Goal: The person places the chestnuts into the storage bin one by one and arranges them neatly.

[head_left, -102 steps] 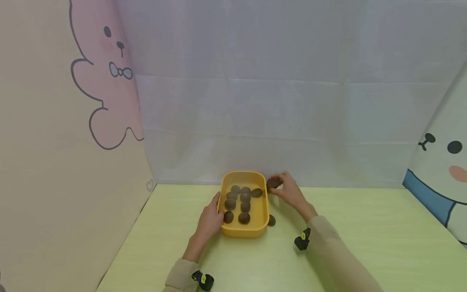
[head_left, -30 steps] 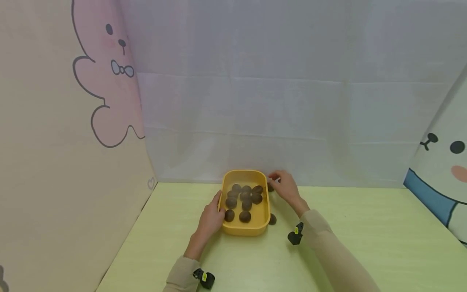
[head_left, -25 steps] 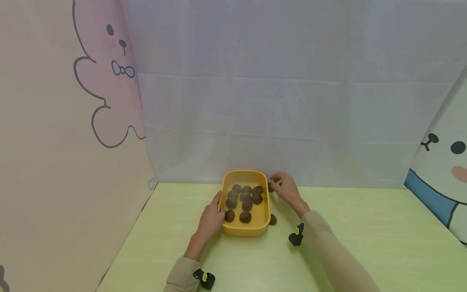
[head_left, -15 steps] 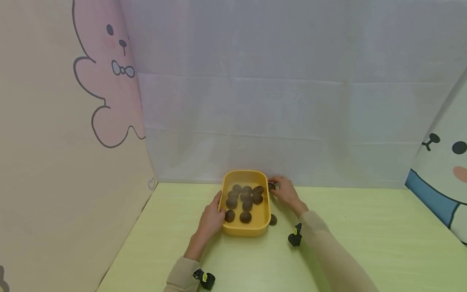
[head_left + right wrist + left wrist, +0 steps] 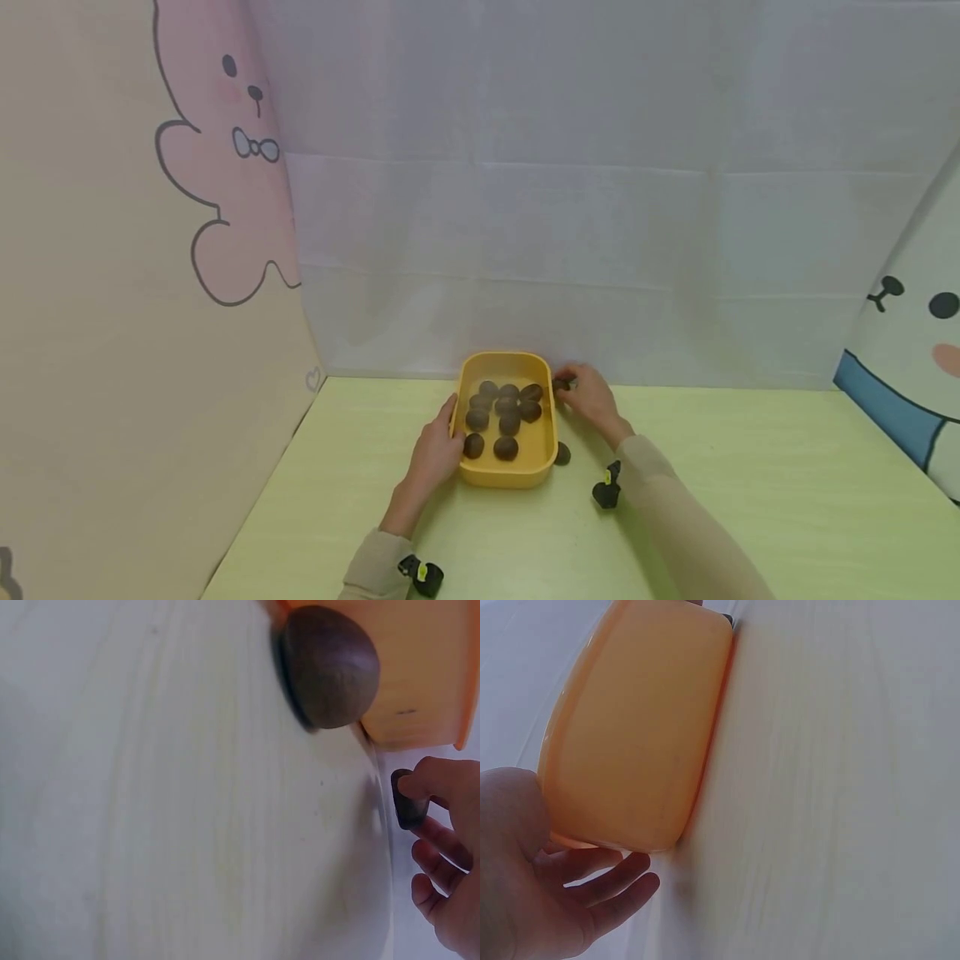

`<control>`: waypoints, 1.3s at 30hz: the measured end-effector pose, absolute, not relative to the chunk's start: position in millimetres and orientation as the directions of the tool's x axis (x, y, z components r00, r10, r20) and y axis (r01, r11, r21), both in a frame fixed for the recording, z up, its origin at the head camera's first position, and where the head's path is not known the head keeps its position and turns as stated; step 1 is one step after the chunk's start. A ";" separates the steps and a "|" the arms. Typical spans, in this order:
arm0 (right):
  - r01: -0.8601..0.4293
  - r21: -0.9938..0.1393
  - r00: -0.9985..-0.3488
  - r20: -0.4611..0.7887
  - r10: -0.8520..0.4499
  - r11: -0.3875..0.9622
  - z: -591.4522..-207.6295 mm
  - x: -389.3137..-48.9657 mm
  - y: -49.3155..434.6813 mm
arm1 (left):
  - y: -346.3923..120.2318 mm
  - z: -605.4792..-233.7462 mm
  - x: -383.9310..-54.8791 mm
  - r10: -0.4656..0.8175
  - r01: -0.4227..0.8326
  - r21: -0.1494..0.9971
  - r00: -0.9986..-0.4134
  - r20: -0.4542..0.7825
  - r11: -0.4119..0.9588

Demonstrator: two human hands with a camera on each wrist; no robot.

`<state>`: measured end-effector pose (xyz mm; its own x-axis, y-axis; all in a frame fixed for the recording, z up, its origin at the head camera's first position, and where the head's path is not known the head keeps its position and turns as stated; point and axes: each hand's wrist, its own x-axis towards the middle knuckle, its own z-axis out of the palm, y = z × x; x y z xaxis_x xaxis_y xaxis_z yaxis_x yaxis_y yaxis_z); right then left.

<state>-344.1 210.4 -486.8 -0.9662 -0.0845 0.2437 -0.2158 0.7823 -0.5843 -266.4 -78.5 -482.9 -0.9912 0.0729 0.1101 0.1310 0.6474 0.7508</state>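
Observation:
A yellow plastic bin [image 5: 534,450] with rounded corners holds several dark brown, smooth, pebble-like pieces [image 5: 506,448]. At the bin's left side, my left hand [image 5: 437,452] grips the wall, its thumb at the rim and its fingers outside, as the left wrist view shows too. By the far right corner, my right hand [image 5: 592,398] pinches a dark pebble [image 5: 409,799] between thumb and fingertips; the other fingers are loosely bent. Another brown pebble [image 5: 330,667] lies on the table against the bin's right wall.
The light yellow-green table [image 5: 720,483] meets a pale hanging sheet [image 5: 570,208] just behind the bin. A cream panel with a pink cartoon figure [image 5: 232,183] stands at left, and another cartoon panel [image 5: 915,358] at right.
A pebble my right hand held at the right rim now lies inside the bin. The right hand has returned low beside the far right corner and pinches another one. My left hand stays put.

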 end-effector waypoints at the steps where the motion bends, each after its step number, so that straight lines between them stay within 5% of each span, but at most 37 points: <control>1: -0.217 -0.594 -0.965 0.252 -0.077 0.775 -485.1 -342.8 211.0 | -78.4 -483.0 -266.4 0.071 0.129 0.752 -0.991 0.109 0.646; 16: -0.324 -0.639 -0.906 0.421 -0.035 0.698 -451.5 -321.4 206.5 | -79.0 -481.5 -265.7 0.073 0.132 0.757 -0.991 0.111 0.640; 39: -0.382 -0.612 -0.907 0.392 -0.155 0.692 -447.5 -293.9 179.2 | -78.3 -482.8 -266.8 0.081 0.138 0.755 -0.990 0.113 0.641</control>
